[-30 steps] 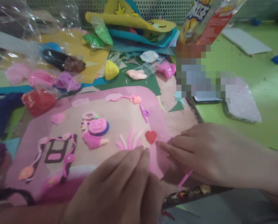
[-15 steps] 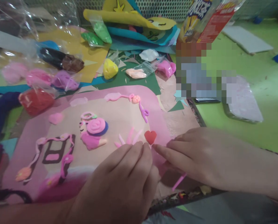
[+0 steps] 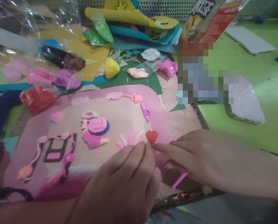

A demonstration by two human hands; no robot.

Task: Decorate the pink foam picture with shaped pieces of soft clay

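Note:
A red clay heart [image 3: 151,136] lies near the right border of a pink-edged picture sheet [image 3: 127,119]. My left hand [image 3: 127,177] rests on the sheet, fingers closed together, its tips just below the heart; what they pinch, if anything, is hidden. From the right, my right hand [image 3: 195,155] reaches in with its index fingertip at the heart's lower point. A thin pink stick [image 3: 180,180] sticks out beneath that hand, apparently held in its curled fingers. Pink clay petals [image 3: 131,137] fan out above my left fingers. A clay snail [image 3: 95,129] decorates the sheet's middle.
Bagged clay lumps lie behind the sheet, among them red [image 3: 38,99], yellow [image 3: 112,67] and magenta [image 3: 168,67]. A snack packet [image 3: 199,21] stands at the back. A wrapped white block [image 3: 246,102] lies to the right on the green table [image 3: 274,130].
The whole view has shifted slightly to the right. The heart appears slightly reshaped or turned at its lower point, and both hands stay close to it.

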